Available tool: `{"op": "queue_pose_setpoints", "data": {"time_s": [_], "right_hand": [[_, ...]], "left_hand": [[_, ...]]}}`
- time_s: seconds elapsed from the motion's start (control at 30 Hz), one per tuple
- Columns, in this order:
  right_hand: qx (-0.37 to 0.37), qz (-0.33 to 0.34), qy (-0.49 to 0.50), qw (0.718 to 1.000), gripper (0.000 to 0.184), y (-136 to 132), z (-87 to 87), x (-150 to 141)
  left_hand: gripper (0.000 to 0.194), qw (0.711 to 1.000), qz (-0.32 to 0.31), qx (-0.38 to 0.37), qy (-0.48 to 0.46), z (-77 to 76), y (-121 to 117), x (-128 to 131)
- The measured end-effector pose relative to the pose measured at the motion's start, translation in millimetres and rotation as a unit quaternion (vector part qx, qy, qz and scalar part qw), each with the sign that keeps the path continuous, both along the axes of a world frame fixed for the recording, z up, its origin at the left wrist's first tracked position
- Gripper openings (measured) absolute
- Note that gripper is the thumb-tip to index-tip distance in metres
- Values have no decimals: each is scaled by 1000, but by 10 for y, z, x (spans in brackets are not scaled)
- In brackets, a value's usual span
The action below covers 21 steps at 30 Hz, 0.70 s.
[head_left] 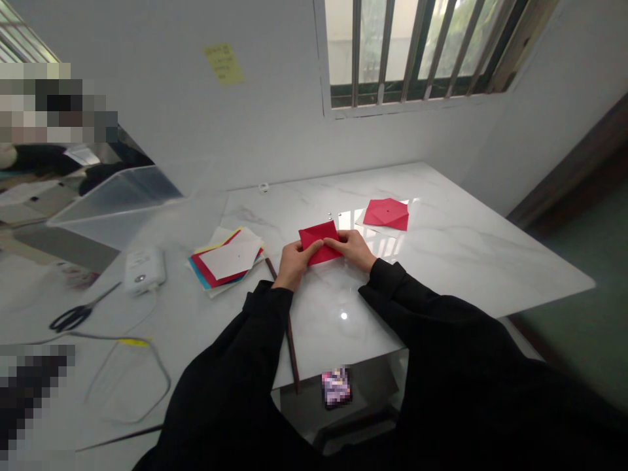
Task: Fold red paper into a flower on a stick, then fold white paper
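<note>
Between both hands, a little above the white marbled table [353,333], is a folded red paper envelope [321,235]. My left hand [293,261] grips its left side, thumb lying across the front. On the right edge my right hand [356,248] pinches it, and the two thumb tips nearly meet at the middle. The fingers behind the paper are hidden. Farther right lie folded red paper pieces [387,214] over a white sheet. To the left rests a fanned stack of coloured paper [230,258] in white, red, blue and yellow.
Black scissors [73,317], a white power strip [144,269] and a grey cable [164,373] lie on the left. A dark strip [292,347] runs along the table near my left sleeve. Behind stands a clear plastic bin [122,203]. A barred window [417,52] is above.
</note>
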State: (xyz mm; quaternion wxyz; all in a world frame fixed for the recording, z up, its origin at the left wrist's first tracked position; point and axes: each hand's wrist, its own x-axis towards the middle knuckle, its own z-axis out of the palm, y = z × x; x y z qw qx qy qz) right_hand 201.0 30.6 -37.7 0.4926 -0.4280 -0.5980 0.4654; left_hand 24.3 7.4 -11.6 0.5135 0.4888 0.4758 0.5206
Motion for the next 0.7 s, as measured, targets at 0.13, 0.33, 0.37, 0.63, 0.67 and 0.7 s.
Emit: {"op": "queue_pose_setpoints", "data": {"time_s": [0.13, 0.33, 0.37, 0.63, 0.67, 0.7], "right_hand": [[-4, 3, 10, 1000, 35, -12, 14, -3], [-11, 23, 45, 999, 42, -53, 78, -19], [-9, 19, 53, 998, 44, -55, 92, -19], [19, -56, 29, 998, 58, -7, 131, 68], [20, -59, 24, 998, 58, -4, 131, 76], [20, -61, 24, 998, 57, -2, 131, 80]], "left_hand": [[52, 1000, 6, 1, 4, -6, 3, 2], [52, 1000, 4, -1, 14, -17, 28, -17], [52, 1000, 0, 0, 23, -17, 30, -21], [51, 998, -49, 1, 43, 18, 1, -19], [52, 998, -51, 0, 44, 20, -2, -18], [52, 998, -52, -1, 43, 21, -2, -18]]}}
